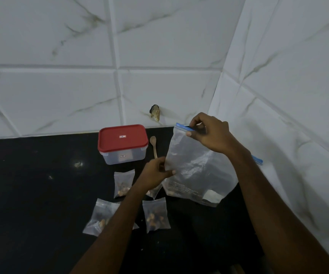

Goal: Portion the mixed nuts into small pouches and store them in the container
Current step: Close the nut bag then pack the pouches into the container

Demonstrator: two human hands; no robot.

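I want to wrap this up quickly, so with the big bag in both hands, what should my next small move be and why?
Probably slide the right hand along the blue zip strip to close the big bag, left hand holding its side. Small pouches with nuts already lie on the counter.

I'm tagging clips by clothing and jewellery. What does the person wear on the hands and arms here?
The left hand and right hand are bare: no gloves, rings or watch show. The left forearm and right forearm are bare down to the frame's lower edge, with no sleeve, bracelet or marking.
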